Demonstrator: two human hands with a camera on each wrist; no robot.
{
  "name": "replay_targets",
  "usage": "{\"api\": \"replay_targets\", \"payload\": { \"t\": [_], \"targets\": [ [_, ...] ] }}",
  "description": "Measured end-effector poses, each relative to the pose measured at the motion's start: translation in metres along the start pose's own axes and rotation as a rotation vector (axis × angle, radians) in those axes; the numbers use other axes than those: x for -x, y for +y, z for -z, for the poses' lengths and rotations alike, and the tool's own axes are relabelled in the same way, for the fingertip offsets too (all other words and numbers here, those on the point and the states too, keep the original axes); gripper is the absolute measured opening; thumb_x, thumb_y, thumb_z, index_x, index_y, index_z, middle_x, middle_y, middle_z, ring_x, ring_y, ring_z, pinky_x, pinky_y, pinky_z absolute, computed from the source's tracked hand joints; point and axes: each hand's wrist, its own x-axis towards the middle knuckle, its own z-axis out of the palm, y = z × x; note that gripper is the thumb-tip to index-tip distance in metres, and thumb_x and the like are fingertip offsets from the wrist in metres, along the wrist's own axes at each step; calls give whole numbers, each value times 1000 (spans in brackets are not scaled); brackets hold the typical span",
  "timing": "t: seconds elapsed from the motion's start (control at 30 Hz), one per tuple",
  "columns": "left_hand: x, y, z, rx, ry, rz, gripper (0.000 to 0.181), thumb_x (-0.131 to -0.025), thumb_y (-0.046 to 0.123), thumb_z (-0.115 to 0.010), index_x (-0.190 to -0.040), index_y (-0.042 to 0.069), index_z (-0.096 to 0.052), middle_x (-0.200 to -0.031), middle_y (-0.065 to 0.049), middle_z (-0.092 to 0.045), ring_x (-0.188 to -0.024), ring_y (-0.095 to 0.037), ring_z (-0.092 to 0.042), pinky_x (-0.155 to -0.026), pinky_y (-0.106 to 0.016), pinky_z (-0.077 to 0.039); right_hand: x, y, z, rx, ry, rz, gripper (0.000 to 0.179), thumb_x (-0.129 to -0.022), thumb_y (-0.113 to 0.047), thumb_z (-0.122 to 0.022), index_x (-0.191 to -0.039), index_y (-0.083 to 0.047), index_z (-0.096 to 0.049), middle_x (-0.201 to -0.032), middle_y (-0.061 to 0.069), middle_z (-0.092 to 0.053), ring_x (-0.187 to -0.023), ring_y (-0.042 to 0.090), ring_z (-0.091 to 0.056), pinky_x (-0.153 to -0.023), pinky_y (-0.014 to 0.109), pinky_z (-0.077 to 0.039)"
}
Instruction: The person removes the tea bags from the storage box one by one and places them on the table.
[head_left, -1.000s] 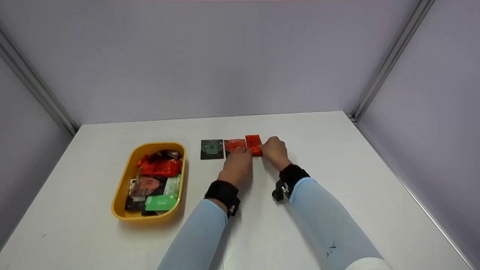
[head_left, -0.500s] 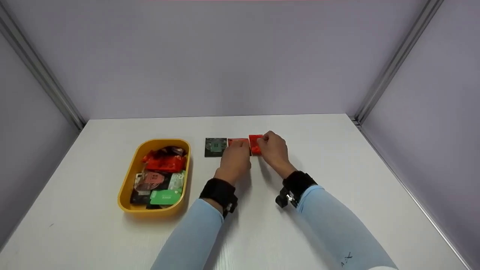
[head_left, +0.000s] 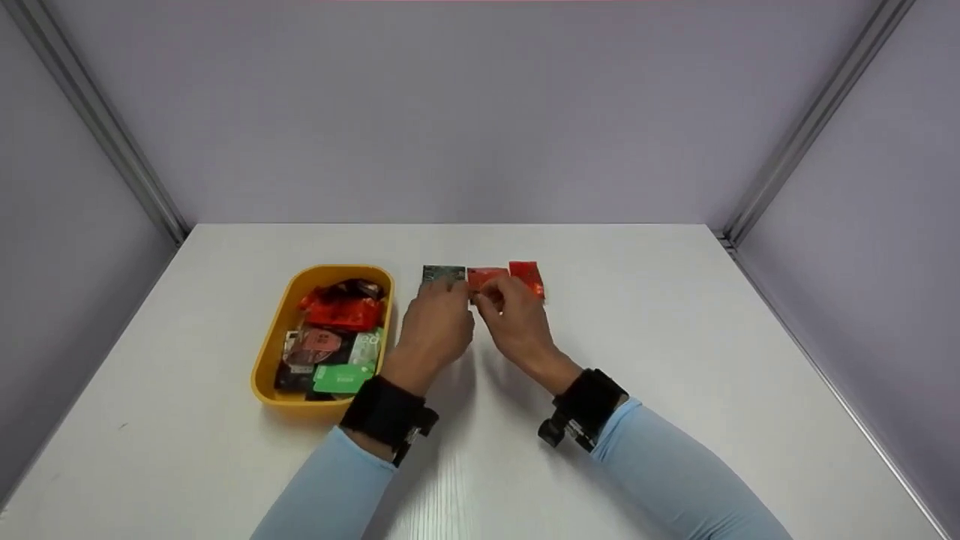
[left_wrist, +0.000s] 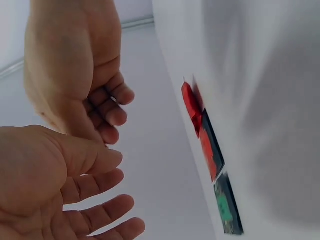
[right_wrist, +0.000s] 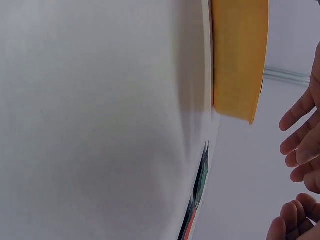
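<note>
In the head view, my left hand (head_left: pixel 436 322) and right hand (head_left: pixel 517 319) are close together, in front of a row of packets. The left fingers are spread and relaxed, holding nothing, as the left wrist view shows. The right fingers curl loosely, with nothing visible in them. The row has a flat black packet with a green label (head_left: pixel 444 273), a black packet with a red label (head_left: pixel 487 275) and a bright red packet (head_left: pixel 527 274). Both hands partly cover the row in the head view. From the left wrist, the hands hang apart from the red packet (left_wrist: pixel 191 105) and its neighbours.
A yellow tub (head_left: pixel 264 367) stands left of my left hand, holding several red, black and green packets, with a green one (head_left: pixel 343 378) near the front. Walls enclose the white table (head_left: pixel 645 330) at the back and sides.
Both hands have left the row and drawn back. The left hand shifted left; the right let go of the red packet and moved inward. The head view has shifted slightly.
</note>
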Motion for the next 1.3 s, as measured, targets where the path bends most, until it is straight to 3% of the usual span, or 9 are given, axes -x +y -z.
{"api": "replay_targets", "payload": {
  "t": [0.1, 0.3, 0.47, 0.6, 0.7, 0.87, 1.1, 1.3],
  "targets": [
    [9, -12, 11, 14, 30, -3, 19, -94, 17, -71, -109, 4, -70, -107, -17, -66, -101, -36, -62, -82, -49, -56, 7, -7, -3, -21, -22, 6, 9, -99, -17, -68, -104, -10, -67, -96, 3, -65, -86, 16, -58, -75, 31, -51],
    [26, -50, 33, 38, 3, 35, 16, -98, 17, -67, -103, 2, -68, -99, -16, -63, -94, -33, -58, -83, -45, -54, 17, -15, -8, -74, -64, -29, 10, -99, -17, -66, -105, -10, -67, -95, 2, -64, -86, 15, -58, -75, 31, -50],
    [36, -83, 39, 10, -28, 44, 22, -100, 16, -64, -110, -4, -68, -101, -19, -63, -96, -35, -58, -86, -48, -52, 23, -16, -11, -99, -98, -56, 11, -100, -18, -64, -107, -10, -66, -96, 1, -62, -86, 14, -57, -75, 30, -50],
    [41, -100, 40, -7, -60, 42, 23, -99, 13, -63, -110, -7, -67, -97, -20, -62, -92, -37, -57, -84, -49, -50, 27, -18, -13, -98, -111, -55, 11, -100, -19, -64, -107, -11, -66, -96, 0, -62, -86, 14, -56, -76, 30, -50],
    [42, -108, 41, -9, -76, 56, 22, -98, 11, -64, -108, -8, -65, -95, -21, -59, -90, -38, -56, -81, -50, -50, 30, -19, -14, -99, -120, -49, 10, -100, -19, -64, -107, -12, -66, -96, 0, -62, -86, 14, -56, -76, 30, -50],
    [38, -118, 40, -23, -120, 90, 29, -95, 5, -63, -120, -11, -62, -109, -30, -59, -97, -45, -54, -84, -57, -51, 34, -19, -16, -109, -132, -52, 7, -100, -19, -65, -104, -13, -66, -94, -1, -61, -85, 14, -56, -75, 29, -49],
    [32, -127, 36, -47, -234, 132, 62, -81, 4, -79, -136, -10, -54, -132, -37, -50, -116, -54, -47, -95, -65, -47, 38, -19, -18, -126, -160, -91, 8, -100, -21, -64, -104, -14, -67, -94, -3, -61, -85, 14, -55, -75, 29, -49],
    [27, -128, 32, -72, -346, 171, 66, -94, 7, -65, -153, -6, -37, -144, -40, -38, -129, -58, -41, -106, -68, -40, 40, -19, -19, -120, -163, -95, 9, -100, -21, -64, -104, -14, -67, -94, -2, -61, -85, 14, -55, -76, 29, -49]
  ]
}}
